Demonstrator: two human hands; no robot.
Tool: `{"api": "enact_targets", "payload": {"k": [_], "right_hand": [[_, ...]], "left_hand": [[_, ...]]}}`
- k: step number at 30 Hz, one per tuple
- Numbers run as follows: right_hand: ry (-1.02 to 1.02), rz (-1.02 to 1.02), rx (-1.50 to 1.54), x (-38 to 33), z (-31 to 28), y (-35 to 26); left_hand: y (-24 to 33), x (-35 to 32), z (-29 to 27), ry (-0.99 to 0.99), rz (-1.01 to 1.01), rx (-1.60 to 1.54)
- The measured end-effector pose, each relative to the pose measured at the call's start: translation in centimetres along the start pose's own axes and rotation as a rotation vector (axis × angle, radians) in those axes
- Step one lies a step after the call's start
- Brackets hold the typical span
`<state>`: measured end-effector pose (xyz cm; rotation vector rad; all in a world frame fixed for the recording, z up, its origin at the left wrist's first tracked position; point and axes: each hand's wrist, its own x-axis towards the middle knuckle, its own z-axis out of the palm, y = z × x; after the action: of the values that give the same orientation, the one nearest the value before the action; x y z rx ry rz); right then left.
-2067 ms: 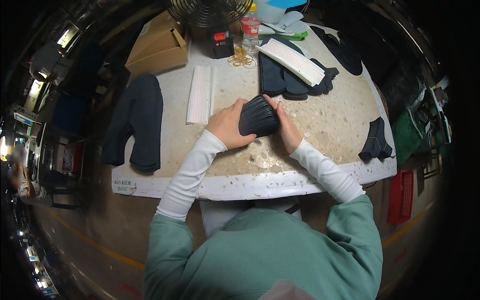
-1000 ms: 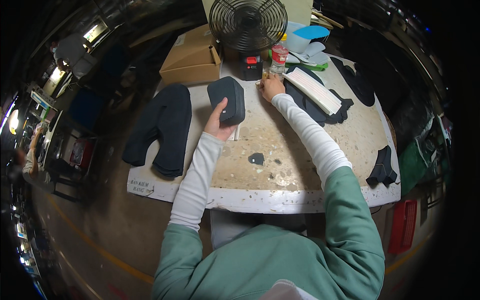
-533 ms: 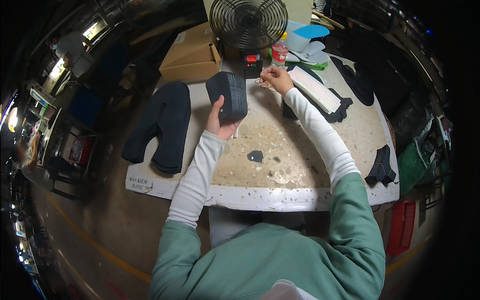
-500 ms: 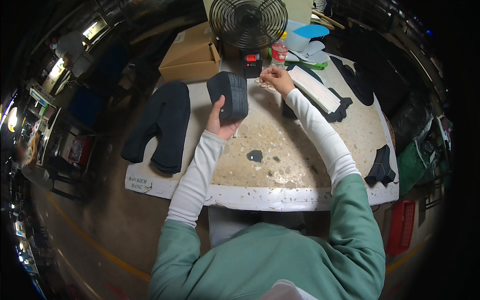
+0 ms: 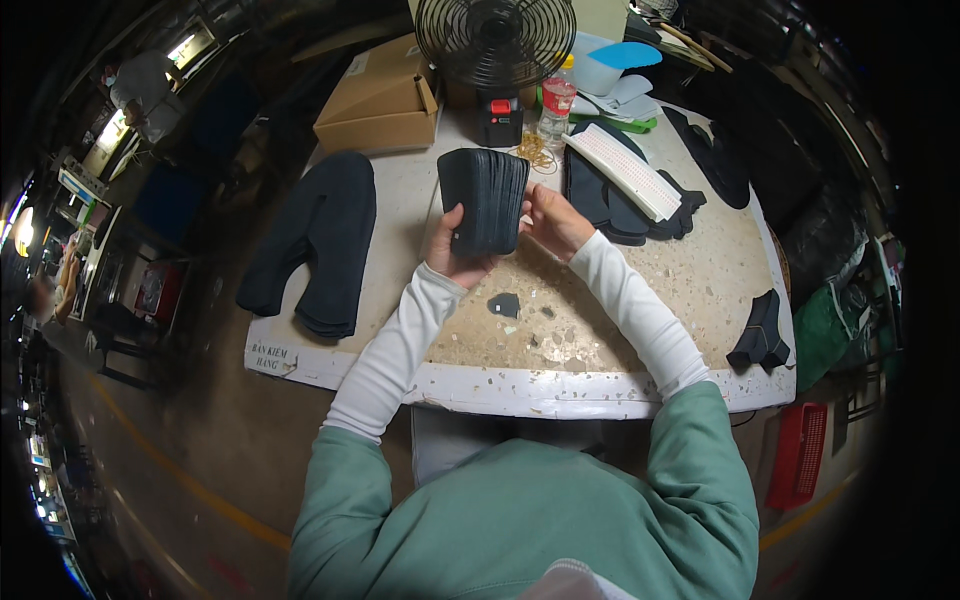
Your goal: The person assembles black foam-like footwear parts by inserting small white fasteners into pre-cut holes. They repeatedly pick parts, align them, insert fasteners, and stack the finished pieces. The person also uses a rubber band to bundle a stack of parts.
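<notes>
Upright above the table, a thick stack of dark fabric pieces (image 5: 480,203) is gripped from below by my left hand (image 5: 455,245), its thumb across the near face. My right hand (image 5: 558,220) is at the stack's right edge, fingers bent and pinched together. Whatever is between those fingers is too small or hidden to make out. Behind the stack lies a loose pile of tan rubber bands (image 5: 538,152). A small dark scrap (image 5: 503,305) with a pale mark rests on the tabletop (image 5: 600,310) below my hands.
Larger dark cut pieces (image 5: 318,240) lie at the left. A cardboard box (image 5: 375,105), a black fan (image 5: 495,45) and a bottle (image 5: 556,105) stand at the back. On the right, a white perforated strip (image 5: 625,172) covers dark pieces; another dark bundle (image 5: 762,330) is near the edge.
My right hand has come away from the rubber bands, toward me, to the stack's right edge. The stack in my left hand has shifted right and slightly nearer, its layers fanned more.
</notes>
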<state>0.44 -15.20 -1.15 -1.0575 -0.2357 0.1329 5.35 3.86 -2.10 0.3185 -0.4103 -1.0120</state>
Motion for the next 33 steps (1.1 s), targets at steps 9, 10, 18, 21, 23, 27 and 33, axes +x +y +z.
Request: {"api": "enact_targets", "payload": {"k": [9,10,18,21,23,27,33], "right_hand": [[-0.234,-0.090,-0.405,-1.5,-1.0,-5.9],[-0.319,-0.080,-0.504,-1.4,-1.0,-6.1],[-0.033,-0.210,-0.548,-0.3,-2.6,-5.8],[0.240,-0.134,-0.977,2.6,-4.9,-5.9],[0.422,0.006,-1.497,4.2,-6.2,-5.2],[0.590,0.175,-2.193,6.7,-7.5,-1.5],[0.626,0.198,-2.235,7.5,-9.3,-0.1]], "left_hand": [[-0.8,-0.2,0.9,0.241,-0.347,0.646],[-1.2,0.0,0.9,0.198,-0.405,0.683],[-0.1,-0.4,1.2,0.304,-0.435,0.665],[0.2,-0.5,1.4,0.395,-0.184,0.480],[0.6,-0.1,1.0,0.362,-0.100,0.389],[1.6,0.4,-0.2,0.243,-0.074,0.120],[1.5,0.4,-1.0,0.304,0.004,0.132]]}}
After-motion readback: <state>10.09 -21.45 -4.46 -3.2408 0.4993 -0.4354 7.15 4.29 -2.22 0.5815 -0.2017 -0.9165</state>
